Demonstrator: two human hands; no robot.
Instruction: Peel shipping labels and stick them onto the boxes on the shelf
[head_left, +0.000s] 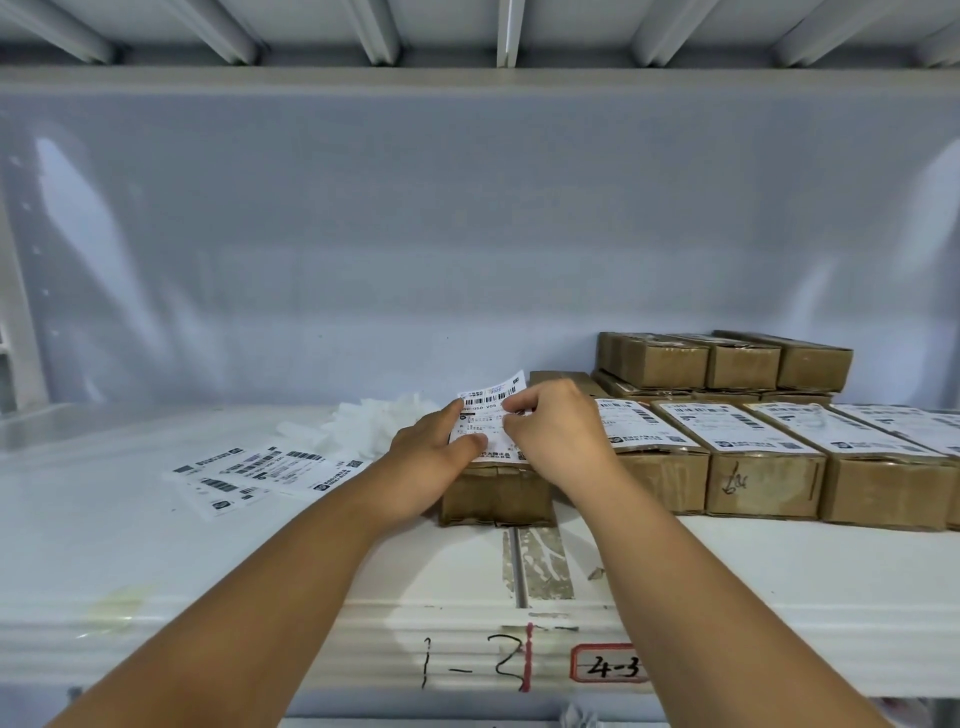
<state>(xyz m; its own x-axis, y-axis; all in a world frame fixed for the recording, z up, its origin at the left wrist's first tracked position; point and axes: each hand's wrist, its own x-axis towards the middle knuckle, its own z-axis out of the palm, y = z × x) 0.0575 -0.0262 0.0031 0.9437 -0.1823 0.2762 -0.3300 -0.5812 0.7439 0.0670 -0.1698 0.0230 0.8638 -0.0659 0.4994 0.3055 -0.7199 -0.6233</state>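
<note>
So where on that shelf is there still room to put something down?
The shelf is bare left of the loose labels, and along its front edge before the row of boxes. The right side is packed with them; the middle holds paper scraps and the box being labelled.

Left hand (441, 452): is pressing thumb and forefinger on the left side of the label (485, 415).
Right hand (558, 431): is pinching the label's right edge with curled fingers.
Label: is lying over the box (496, 496), its far end lifting up.
Box: is sitting on the shelf (208, 571), touching the row of labelled boxes (763, 467) on its right.
Loose labels (260, 473): are lying flat to the left.
Crumpled white scraps (374, 421): are piling up behind the left hand.
</note>
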